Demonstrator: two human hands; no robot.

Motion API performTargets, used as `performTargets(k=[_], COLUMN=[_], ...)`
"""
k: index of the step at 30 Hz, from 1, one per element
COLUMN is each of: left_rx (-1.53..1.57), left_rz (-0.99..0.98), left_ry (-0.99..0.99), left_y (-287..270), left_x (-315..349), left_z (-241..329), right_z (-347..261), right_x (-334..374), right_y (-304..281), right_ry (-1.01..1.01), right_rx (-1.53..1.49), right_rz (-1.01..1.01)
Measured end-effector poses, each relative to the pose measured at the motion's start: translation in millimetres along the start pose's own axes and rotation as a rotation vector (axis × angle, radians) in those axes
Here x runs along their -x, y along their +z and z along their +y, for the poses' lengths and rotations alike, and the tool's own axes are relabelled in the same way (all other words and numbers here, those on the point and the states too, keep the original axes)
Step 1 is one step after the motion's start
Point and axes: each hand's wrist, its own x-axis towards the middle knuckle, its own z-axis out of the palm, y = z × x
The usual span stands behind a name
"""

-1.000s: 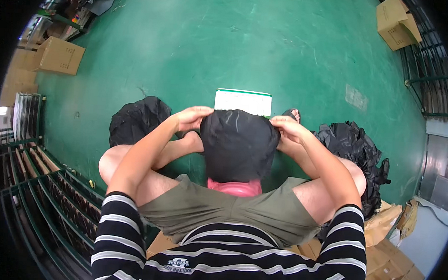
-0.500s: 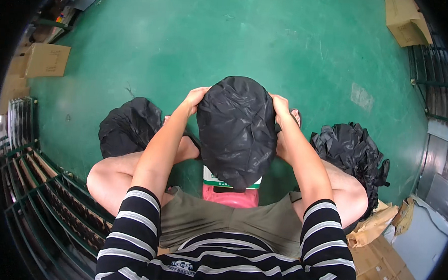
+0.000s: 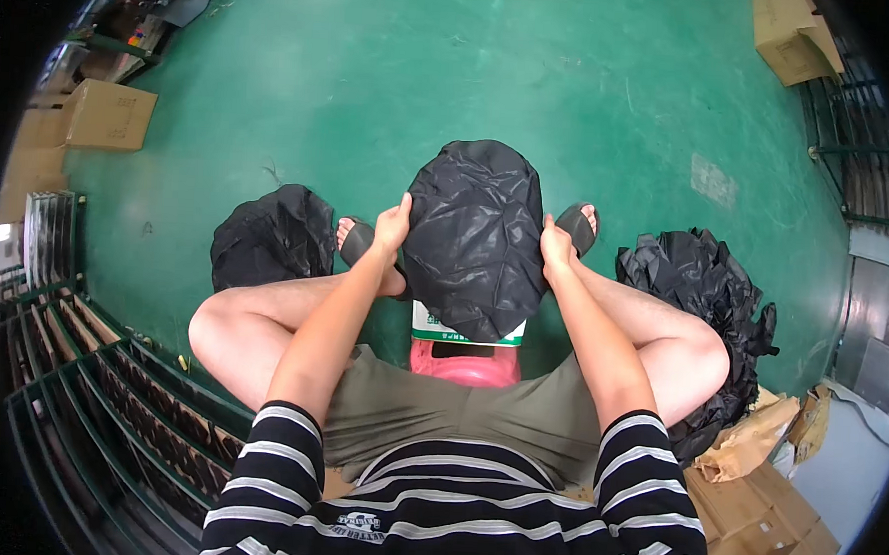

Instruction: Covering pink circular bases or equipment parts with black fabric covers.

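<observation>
Between my knees a black, wrinkled fabric cover, rounded in outline, is stretched over something I cannot see. My left hand grips its left side, thumb up, with the fingertips hidden behind the edge. At the opposite side my right hand is closed on the edge in the same way. Just below the cover shows part of a white and green box, with a pink plastic stool under it.
A black fabric heap lies beyond my left knee, a bigger crumpled pile by my right. Cardboard boxes stand at far left and far right. Dark green racks line the left. Flattened cardboard lies at lower right.
Both hands have slid down the sides of the cover, thumbs now resting on its near face. The cover's lower tip sits a little higher, baring more of the box.
</observation>
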Motion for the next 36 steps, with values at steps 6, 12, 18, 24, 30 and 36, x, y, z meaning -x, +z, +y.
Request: performTargets(k=[6,12,18,24,30,36], left_rx=[-0.26,-0.005,-0.052,0.174,-0.165,0.142], left_rz=[0.138,0.297,0.359,0.186,0.134,0.29], left_ry=[0.188,0.116,0.037,-0.051,-0.191,-0.064], left_y=[-26.3,11.4,16.9,2.3,-8.0,3.5], left_x=[1.6,66.4,103.8,77.2,117.3,107.3], left_z=[-63.8,-46.2,-66.6,-67.0,-51.0,-83.8], right_z=[36.8,43.9,53.1,39.8,57.1,54.2], right_x=[23.5,49.4,76.8,65.7,82.9,103.2], right_y=[18.4,12.5,12.2,24.4,18.2,12.0], right_ry=[-0.26,-0.2,-0.092,-0.033,0.023,-0.169], right_rx=[0.184,0.257,0.15,0.068,0.132,0.168], right_rz=[0.117,0.189,0.307,0.181,0.275,0.34])
